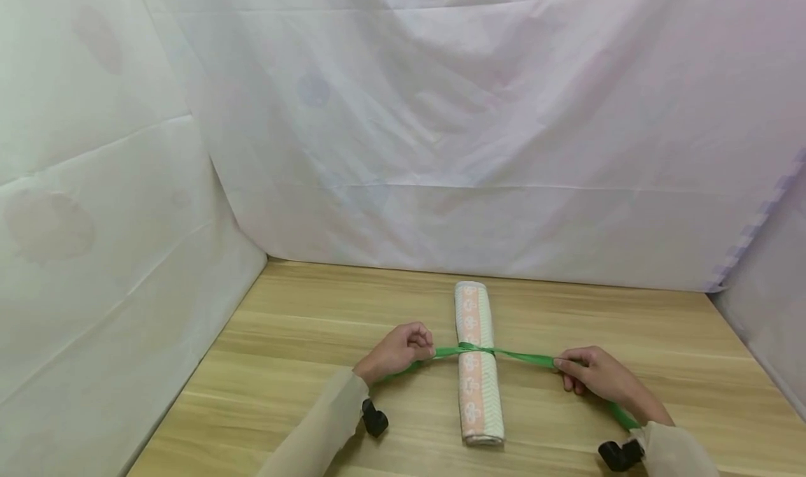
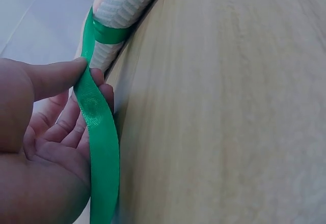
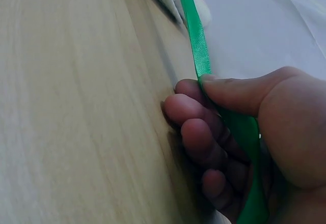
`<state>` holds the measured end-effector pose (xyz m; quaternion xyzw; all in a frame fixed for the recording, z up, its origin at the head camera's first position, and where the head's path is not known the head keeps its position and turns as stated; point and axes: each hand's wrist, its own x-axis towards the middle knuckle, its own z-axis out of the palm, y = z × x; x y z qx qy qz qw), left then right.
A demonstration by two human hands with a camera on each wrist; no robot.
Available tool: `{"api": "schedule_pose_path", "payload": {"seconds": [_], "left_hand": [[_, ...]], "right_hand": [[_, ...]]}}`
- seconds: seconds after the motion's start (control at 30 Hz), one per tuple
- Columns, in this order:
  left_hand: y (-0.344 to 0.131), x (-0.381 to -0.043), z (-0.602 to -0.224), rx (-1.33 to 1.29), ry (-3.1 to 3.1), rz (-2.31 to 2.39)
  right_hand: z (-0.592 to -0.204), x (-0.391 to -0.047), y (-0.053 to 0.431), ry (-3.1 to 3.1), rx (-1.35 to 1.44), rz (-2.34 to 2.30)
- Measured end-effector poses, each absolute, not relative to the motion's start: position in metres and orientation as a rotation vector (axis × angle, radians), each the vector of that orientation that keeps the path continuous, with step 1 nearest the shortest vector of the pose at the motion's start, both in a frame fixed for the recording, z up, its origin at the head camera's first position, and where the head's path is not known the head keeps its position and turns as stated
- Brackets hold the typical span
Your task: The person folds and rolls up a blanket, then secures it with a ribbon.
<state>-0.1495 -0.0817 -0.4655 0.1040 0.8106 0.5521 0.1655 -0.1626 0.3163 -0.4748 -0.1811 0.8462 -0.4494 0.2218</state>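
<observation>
A rolled towel (image 1: 471, 393), white with a pink patterned stripe, lies lengthwise on the wooden table. Round its middle runs a green ribbon (image 1: 525, 357), crossed over itself on top. To the left of the roll, my left hand (image 1: 398, 350) pinches one end of the ribbon between thumb and fingers; in the left wrist view the ribbon's tail (image 2: 104, 152) hangs down past the palm. My right hand (image 1: 595, 374) pinches the other end on the right side, and the right wrist view shows that tail (image 3: 249, 142) trailing through the palm. Both stretches between hands and towel look drawn out nearly straight.
The wooden table (image 1: 302, 323) extends around the roll. A white cloth backdrop (image 1: 441, 148) hangs behind it, and more cloth (image 1: 113, 253) covers the left side. Small black devices (image 1: 374, 418) sit at both wrists, beside beige sleeves (image 1: 321, 428).
</observation>
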Motion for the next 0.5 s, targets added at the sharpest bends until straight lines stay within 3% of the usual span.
{"api": "schedule_pose_path", "payload": {"seconds": [0.23, 0.5], "left_hand": [[-0.0816, -0.1489, -0.4649, 0.306, 2.272, 1.558], [-0.0812, -0.1476, -0.4584, 0.513, 2.169, 1.506]], "right_hand": [[-0.4766, -0.1626, 0.3142, 2.317, -0.479, -1.263], [-0.4772, -0.1616, 0.3129, 2.34, -0.474, -1.243]]}}
